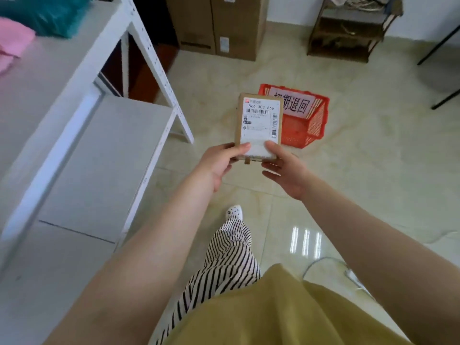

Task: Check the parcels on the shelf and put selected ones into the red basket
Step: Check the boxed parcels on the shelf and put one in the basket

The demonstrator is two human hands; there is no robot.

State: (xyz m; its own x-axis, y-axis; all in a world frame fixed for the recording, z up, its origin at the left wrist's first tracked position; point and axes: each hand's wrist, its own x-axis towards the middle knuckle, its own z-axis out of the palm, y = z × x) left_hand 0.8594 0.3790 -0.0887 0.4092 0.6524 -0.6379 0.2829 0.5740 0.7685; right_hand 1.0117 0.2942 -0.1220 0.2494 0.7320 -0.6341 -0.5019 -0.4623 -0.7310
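A small brown cardboard parcel (258,120) with a white shipping label faces me, held up in front of me over the floor. My left hand (219,163) grips its lower left corner, thumb on the label. My right hand (286,170) holds the lower right corner, thumb on top and fingers beneath. Behind the parcel on the floor stands the red basket (316,118) with a white sign on its far rim; the parcel hides its near left part. The white metal shelf (82,115) runs along the left.
Pink (12,43) and teal (47,13) soft packages lie on the upper shelf at far left. Large cardboard boxes (219,23) stand at the back, with a dark wooden rack (348,31) to their right. Black chair legs (440,70) show at far right. A cable (348,272) lies on the tiled floor.
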